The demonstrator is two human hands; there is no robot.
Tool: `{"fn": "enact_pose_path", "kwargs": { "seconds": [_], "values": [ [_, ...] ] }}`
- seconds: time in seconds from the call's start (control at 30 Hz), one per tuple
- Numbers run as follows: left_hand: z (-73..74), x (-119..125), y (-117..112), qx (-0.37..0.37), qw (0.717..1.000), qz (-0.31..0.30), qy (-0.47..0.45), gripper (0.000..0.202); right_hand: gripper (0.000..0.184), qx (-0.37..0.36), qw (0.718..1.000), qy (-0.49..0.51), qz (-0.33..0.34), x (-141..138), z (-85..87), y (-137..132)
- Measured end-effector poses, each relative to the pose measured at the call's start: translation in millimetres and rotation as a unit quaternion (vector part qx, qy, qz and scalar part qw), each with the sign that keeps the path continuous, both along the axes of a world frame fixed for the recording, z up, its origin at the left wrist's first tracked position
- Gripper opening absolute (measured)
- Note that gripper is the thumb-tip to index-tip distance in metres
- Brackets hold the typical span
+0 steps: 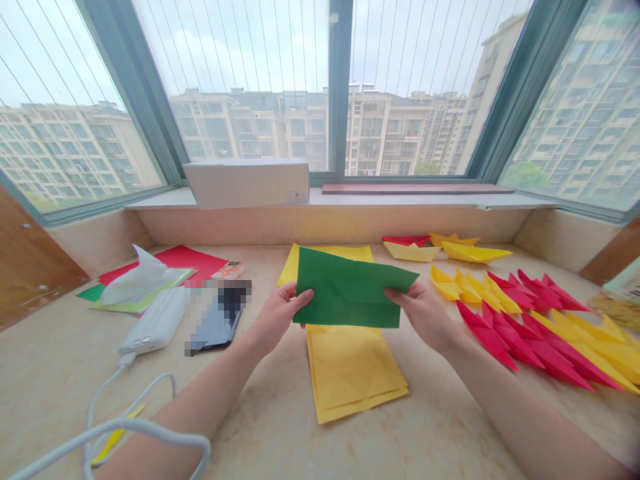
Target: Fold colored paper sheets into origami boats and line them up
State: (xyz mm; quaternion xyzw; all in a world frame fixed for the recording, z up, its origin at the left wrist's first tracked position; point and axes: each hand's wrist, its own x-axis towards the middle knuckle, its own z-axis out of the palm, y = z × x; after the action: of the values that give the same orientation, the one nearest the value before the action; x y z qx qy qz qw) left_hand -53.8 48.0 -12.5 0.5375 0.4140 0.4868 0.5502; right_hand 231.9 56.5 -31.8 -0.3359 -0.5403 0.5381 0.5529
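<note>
On the stone table (60, 380) we see a stack of yellow paper (355, 373) with a green paper sheet (345, 287) held just above it by the left hand (275, 319) and right hand (425, 317), whose fingers (303, 298) seem pinched closed on its edges.

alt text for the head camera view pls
The left hand and right hand hold up a green paper sheet above a stack of yellow paper. Rows of folded red and yellow paper boats lie to the right on a marble counter.
</note>
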Motion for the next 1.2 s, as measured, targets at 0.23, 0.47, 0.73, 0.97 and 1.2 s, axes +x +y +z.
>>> {"fn": "enact_pose_path", "kwargs": {
  "seconds": [0.23,0.47,0.73,0.97,1.2],
  "values": [
    [-1.6,1,4,-0.032,0.991,0.093,-0.086,0.047,0.013,0.091,0.992,-0.074,-0.034,2,0.2,-4],
    [4.4,4,0,-0.061,0.982,0.077,-0.163,0.055,0.006,0.231,0.92,-0.302,-0.09,-2,-2.6,-8],
    [-7.9,0,5,0.041,0.991,0.126,-0.021,0.08,0.018,0.325,0.845,-0.416,-0.082,-2,-8.4,-6],
    [-0.4,0,-1,0.076,0.987,0.128,0.058,0.035,0.019,0.382,0.855,-0.336,-0.103,4,-1.2,-6],
    [-3.6,1,2,0.12,0.979,0.111,0.125,0.036,0.02,0.418,0.829,-0.363,-0.08,6,2.2,-6]
  ]
}}
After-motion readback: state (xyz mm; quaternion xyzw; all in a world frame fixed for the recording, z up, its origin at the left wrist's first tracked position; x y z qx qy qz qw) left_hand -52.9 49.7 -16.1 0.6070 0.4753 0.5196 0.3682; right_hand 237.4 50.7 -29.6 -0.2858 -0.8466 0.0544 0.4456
